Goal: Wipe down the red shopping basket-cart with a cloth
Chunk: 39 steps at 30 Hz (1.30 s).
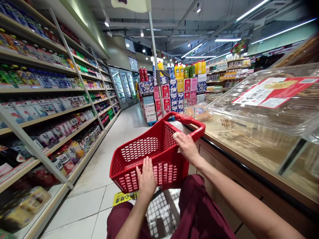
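Head view: just below the centre, a red basket (183,171), walls pierced with slots, tilted in view above a pale tiled floor (82,202). At seven o'clock on the basket, the left hand (147,177), laid flat against the near side, fingers straight, close together and pointing toward twelve. At two o'clock, the right hand (186,147), fingers bent at the upper edge, just beside the thick red handle (198,124); cannot tell whether pinching that edge or merely resting there. Both hands well apart, with bare forearms reaching in from six and four o'clock. Near six o'clock, maroon trousers (199,205) at the knees, close to the basket. At seven o'clock, a yellow floor sign (121,198), partly hidden beneath the basket.

Toward three o'clock, a wooden bench (249,156) with a dark rail, and above it a clear plastic box (274,122) bearing a red-and-white label (271,91). Along nine o'clock, long shelves (42,90) packed with bottles and packs of many colours. Toward eleven, glass-doored fridges (124,83). Near twelve, stacked cartons (166,99) topped with yellow, green and red bottles, behind a slim metal pole (152,36).
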Each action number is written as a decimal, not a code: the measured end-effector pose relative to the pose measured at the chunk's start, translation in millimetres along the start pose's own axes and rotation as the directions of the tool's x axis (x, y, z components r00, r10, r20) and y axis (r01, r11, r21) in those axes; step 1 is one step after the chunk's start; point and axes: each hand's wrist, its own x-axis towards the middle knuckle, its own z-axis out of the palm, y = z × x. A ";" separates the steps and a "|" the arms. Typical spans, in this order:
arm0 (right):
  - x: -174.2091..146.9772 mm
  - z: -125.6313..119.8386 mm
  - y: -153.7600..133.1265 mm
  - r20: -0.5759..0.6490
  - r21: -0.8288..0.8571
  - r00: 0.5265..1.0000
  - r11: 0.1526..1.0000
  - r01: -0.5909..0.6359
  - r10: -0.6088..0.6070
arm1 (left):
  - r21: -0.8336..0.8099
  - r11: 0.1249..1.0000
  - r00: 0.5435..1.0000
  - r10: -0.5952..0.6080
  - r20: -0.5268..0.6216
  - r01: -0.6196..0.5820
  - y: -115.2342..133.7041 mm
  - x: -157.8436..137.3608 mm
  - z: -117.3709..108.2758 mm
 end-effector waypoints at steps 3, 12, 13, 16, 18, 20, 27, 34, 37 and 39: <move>5.7 -8.1 19.2 -0.094 -0.038 0.978 0.981 -0.188 0.184 | -0.020 0.999 1.000 -0.028 0.011 0.029 3.6 0.1 -0.4; -0.6 0.8 -10.8 0.050 -0.040 0.998 0.999 -0.035 0.037 | 0.009 1.000 1.000 -0.005 0.002 0.005 0.0 -0.5 -0.5; 2.2 -2.7 -2.1 0.020 -0.068 0.993 0.991 -0.112 0.113 | 0.006 1.000 1.000 -0.010 0.003 0.010 0.8 -0.5 -0.2; 4.0 -3.7 -0.1 -0.018 -0.086 0.986 0.982 -0.168 0.167 | 0.007 1.000 1.000 -0.023 0.001 0.023 2.9 -0.6 0.4; -1.0 3.3 -18.6 0.030 -0.044 0.999 0.999 -0.024 0.025 | 0.017 1.000 1.000 -0.018 -0.002 0.018 2.2 -0.7 0.6; -5.4 9.1 -34.1 0.071 -0.002 0.991 0.994 0.110 -0.109 | 0.024 1.000 1.000 -0.005 -0.003 0.005 0.0 -0.8 1.0; 5.3 -3.7 -0.7 -0.016 -0.096 0.984 0.980 -0.176 0.175 | 0.017 1.000 1.000 -0.010 -0.024 0.010 0.5 -1.5 4.5; -1.3 11.9 -38.7 0.101 0.041 0.991 0.995 0.088 -0.092 | 0.028 1.000 1.000 0.005 -0.019 -0.005 -2.6 -1.8 3.9; 3.6 4.3 -18.4 0.029 -0.029 0.995 0.995 -0.091 0.092 | 0.016 1.000 1.000 -0.007 -0.022 0.008 -0.8 -1.8 3.5; 4.1 4.1 -15.9 -0.002 -0.049 0.987 0.986 -0.158 0.158 | 0.010 1.000 0.999 -0.021 -0.025 0.021 1.1 -1.8 3.3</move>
